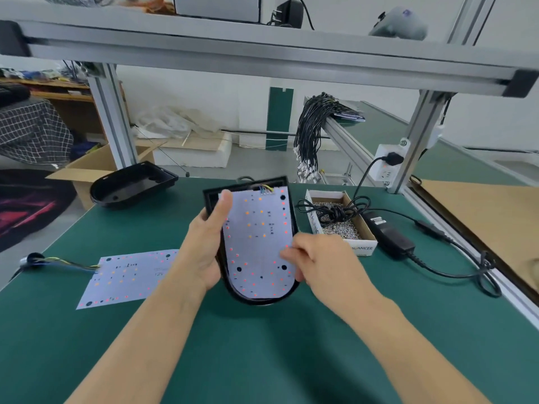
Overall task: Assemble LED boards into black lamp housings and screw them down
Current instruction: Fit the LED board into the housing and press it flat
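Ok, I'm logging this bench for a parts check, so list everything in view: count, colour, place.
held housing: 1, black, above mat centre, in left hand
held LED board: 1, white, lying in held housing
spare LED board: 1, white, flat on mat at left, wires trailing left
empty housing: 1, black, mat's far left
screw box: 1, cardboard, right of held housing, silver screws inside
power adapter: 1, black, right of screw box, cord coiled over box
wall socket: 1, white, on right frame post
cable bundle: 1, black, hanging off far rail
mat: 1, green, covering bench
left hand: grips held housing's left edge
right hand: fingers on held LED board's right edge
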